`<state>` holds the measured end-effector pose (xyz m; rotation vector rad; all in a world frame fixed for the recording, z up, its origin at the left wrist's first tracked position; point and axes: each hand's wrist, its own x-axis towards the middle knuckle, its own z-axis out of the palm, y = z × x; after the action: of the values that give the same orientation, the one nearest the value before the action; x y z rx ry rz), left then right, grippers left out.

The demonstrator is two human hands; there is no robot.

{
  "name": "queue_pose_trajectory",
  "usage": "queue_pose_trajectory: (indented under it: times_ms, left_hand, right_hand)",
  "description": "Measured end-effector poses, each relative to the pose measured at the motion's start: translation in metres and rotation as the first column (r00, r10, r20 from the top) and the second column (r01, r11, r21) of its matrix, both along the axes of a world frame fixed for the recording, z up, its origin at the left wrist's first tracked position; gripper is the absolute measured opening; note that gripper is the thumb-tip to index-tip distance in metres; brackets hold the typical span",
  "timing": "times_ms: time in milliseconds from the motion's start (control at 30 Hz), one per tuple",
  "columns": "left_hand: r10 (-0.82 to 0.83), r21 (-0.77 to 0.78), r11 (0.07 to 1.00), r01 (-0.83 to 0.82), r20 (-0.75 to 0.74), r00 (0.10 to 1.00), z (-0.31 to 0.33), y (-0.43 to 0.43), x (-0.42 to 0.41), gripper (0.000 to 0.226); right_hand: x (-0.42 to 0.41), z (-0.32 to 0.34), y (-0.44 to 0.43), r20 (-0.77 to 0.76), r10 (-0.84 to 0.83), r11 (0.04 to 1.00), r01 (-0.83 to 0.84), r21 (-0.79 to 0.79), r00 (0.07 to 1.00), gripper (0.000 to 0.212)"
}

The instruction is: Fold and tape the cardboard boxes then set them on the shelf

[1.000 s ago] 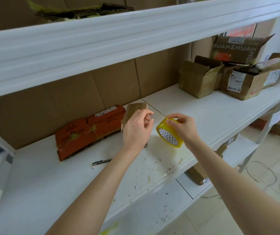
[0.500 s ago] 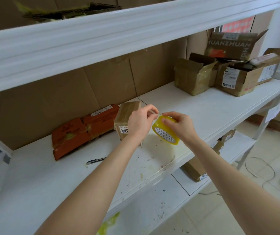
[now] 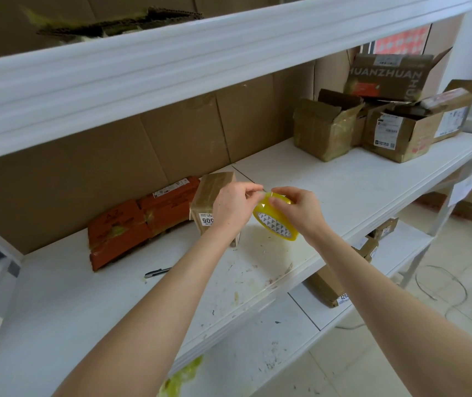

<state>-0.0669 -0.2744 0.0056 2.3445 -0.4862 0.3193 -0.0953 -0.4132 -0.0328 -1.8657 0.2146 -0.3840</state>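
Observation:
A small brown cardboard box (image 3: 210, 193) with a white number label stands upright on the white middle shelf (image 3: 343, 179). My left hand (image 3: 233, 206) is just in front of it and hides its right side; the fingertips pinch the free end of clear tape. My right hand (image 3: 294, 209) grips a yellow tape roll (image 3: 276, 222) close beside the left hand, slightly above the shelf. Whether the left hand also touches the box cannot be seen.
A flat orange-red package (image 3: 140, 222) lies against the cardboard back wall, left of the box. A pen (image 3: 157, 272) lies near the shelf front. Several open cardboard boxes (image 3: 386, 121) are stacked at the far right. More boxes (image 3: 335, 285) sit on the lower shelf.
The small box has turned so its labelled face shows and stands upright. My two hands have come closer together, with the left fingertips now at the edge of the tape roll.

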Motion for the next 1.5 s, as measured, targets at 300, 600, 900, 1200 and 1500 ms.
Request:
queue_pose_trajectory:
  times_ms: [300,600,900,1200,1500]
  left_hand:
    - [0.061,0.314,0.943,-0.106,0.149,0.987,0.01,0.004,0.004,0.015]
    - [0.108,0.036,0.99,-0.135,0.413,0.904,0.025,0.066,-0.002,0.018]
    - [0.346,-0.341,0.89,-0.302,0.075,0.935,-0.048,0.148,-0.008,0.03]
    - [0.163,-0.334,0.932,-0.143,0.033,0.986,-0.056,0.104,0.01,0.04]
    - [0.086,-0.242,0.963,-0.117,-0.137,0.987,-0.069,0.107,0.026,0.037]
  right_hand:
    - [0.004,0.01,0.012,0.136,-0.024,0.991,0.042,-0.131,0.99,0.024]
    - [0.006,-0.029,0.017,0.072,-0.156,0.857,0.171,-0.486,0.985,0.02]
    - [0.009,-0.055,0.038,0.069,-0.196,0.801,0.2,-0.564,0.978,0.023]
    - [0.009,-0.035,0.126,0.096,0.065,0.873,-0.01,-0.488,0.993,0.061]
    - [0.019,-0.043,0.119,-0.055,0.029,0.913,-0.048,-0.405,0.998,0.035]
